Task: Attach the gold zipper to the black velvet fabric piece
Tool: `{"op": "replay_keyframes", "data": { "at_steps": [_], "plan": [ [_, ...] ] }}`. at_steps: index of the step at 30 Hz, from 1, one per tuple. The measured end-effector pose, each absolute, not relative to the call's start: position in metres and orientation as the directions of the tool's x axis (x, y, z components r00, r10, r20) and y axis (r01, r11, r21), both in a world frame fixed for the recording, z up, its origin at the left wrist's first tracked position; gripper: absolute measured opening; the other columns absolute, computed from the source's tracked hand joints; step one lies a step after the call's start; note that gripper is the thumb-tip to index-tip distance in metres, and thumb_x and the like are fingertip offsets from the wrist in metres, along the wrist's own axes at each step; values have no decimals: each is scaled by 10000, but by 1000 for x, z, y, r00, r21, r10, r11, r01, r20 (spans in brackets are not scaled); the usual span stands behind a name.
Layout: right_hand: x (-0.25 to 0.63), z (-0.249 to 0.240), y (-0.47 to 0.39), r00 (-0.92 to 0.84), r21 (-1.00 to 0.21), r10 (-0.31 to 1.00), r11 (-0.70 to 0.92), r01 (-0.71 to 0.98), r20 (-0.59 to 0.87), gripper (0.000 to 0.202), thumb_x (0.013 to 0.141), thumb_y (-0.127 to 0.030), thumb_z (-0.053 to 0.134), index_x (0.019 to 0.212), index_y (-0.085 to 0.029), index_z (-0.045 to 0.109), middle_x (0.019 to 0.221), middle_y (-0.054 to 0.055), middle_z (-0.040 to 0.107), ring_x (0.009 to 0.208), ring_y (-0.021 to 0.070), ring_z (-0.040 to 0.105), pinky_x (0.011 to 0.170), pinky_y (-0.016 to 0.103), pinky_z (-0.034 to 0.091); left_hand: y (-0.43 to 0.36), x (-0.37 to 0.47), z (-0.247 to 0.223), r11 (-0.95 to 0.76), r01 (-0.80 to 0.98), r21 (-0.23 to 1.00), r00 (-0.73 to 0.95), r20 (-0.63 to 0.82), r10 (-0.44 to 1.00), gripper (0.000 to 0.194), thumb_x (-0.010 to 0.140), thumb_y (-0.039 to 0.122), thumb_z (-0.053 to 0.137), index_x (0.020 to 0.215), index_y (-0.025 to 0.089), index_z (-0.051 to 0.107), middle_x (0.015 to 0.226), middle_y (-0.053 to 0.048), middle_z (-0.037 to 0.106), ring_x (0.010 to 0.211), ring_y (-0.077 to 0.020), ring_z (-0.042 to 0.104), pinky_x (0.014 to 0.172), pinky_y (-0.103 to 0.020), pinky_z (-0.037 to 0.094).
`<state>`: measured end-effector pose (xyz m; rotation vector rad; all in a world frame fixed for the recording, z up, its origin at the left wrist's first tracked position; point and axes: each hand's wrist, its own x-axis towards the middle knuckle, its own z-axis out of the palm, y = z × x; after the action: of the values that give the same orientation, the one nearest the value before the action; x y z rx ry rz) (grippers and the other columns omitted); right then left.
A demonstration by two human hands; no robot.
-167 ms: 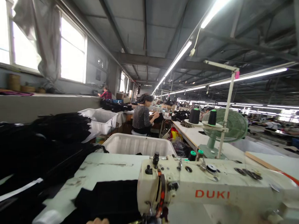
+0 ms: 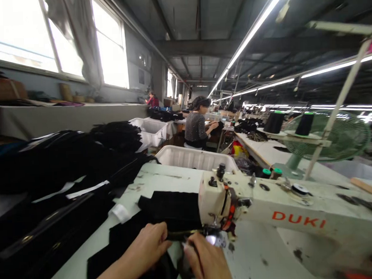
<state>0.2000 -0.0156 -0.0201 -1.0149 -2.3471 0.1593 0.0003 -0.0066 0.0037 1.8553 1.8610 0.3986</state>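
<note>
Black fabric (image 2: 173, 206) lies on the pale sewing table and runs to the needle area of a cream sewing machine (image 2: 256, 202) lettered DUKI. A narrow gold-coloured line, perhaps a zipper (image 2: 180, 233), crosses the cloth toward the needle. My left hand (image 2: 153, 239) is closed on the fabric, left of the machine head. Close to the needle, at the cloth's near edge, is my right hand (image 2: 208, 260), its fingers bent and pressed together. Whether those fingers grip the fabric or something small is hidden. The lit needle area is partly covered by this hand.
Piled black garment pieces (image 2: 66, 161) crowd the left side. Beyond the table stands a white plastic bin (image 2: 199, 157). Thread cones (image 2: 273, 122) and a green fan (image 2: 346, 136) are at right. A seated co-worker (image 2: 195, 124) handles dark cloth ahead.
The view has swung left and down, so the machine appears farther right and higher. My left hand shows more fully, and my right hand has come into view beside the needle.
</note>
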Motion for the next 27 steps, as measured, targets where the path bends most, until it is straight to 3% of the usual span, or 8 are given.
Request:
{"op": "replay_keyframes", "data": {
  "at_steps": [5, 10, 14, 18, 20, 24, 27],
  "plan": [
    [187, -28, 6, -573, 2, 554, 718, 696, 603, 397, 1097, -372, 233, 850, -223, 505, 691, -4, 620, 560, 179, 644, 472, 315, 350, -14, -1, 1, 94, 715, 693, 14, -148, 989, 43, 770, 219, 529, 729, 219, 516, 591, 60, 593, 564, -137, 609, 512, -202, 373],
    [174, -36, 7, -602, 86, 516, 712, 697, 610, 223, 1037, -329, 487, 846, -215, 504, 682, -5, 604, 548, 193, 611, 462, 335, 309, -12, -5, -10, 80, 610, 788, 27, -121, 992, 61, 752, 260, 517, 736, 206, 540, 580, 50, 608, 502, -136, 604, 484, -214, 383],
    [173, -39, 9, -611, 111, 514, 704, 701, 602, 212, 972, -300, 621, 829, -220, 486, 675, -12, 598, 549, 192, 595, 472, 331, 299, -13, -3, -11, 96, 575, 813, 14, -126, 992, 86, 729, 282, 521, 720, 200, 544, 572, 39, 610, 484, -140, 603, 461, -213, 373],
    [170, -39, 9, -621, 117, 507, 711, 694, 597, 208, 972, -284, 622, 828, -220, 486, 682, -7, 603, 563, 196, 598, 485, 328, 291, -16, 2, -6, 109, 571, 814, 6, -137, 991, 108, 715, 301, 516, 717, 199, 551, 581, 29, 609, 495, -145, 601, 463, -215, 369],
    [169, -38, 8, -619, 108, 505, 717, 689, 601, 214, 1024, -271, 523, 819, -224, 483, 668, -7, 600, 557, 195, 600, 488, 331, 281, -19, 1, -3, 110, 576, 810, 11, -142, 990, 125, 718, 322, 515, 721, 201, 546, 585, 30, 600, 498, -146, 590, 468, -218, 366],
    [174, -34, 6, -587, 50, 515, 724, 688, 624, 417, 1106, -297, 189, 800, -241, 466, 626, -22, 591, 509, 170, 604, 473, 333, 262, -30, -18, 1, 108, 596, 796, 30, -156, 987, 211, 755, 409, 500, 740, 200, 522, 614, 29, 565, 537, -140, 547, 502, -222, 362],
    [181, -29, 4, -526, -37, 567, 701, 712, 634, 468, 1109, -335, 119, 818, -239, 473, 640, -35, 606, 500, 145, 624, 474, 310, 289, -44, -36, 3, 109, 639, 762, 50, -182, 982, 287, 785, 474, 471, 757, 194, 526, 631, 25, 538, 566, -141, 511, 518, -225, 360]
  ]
}}
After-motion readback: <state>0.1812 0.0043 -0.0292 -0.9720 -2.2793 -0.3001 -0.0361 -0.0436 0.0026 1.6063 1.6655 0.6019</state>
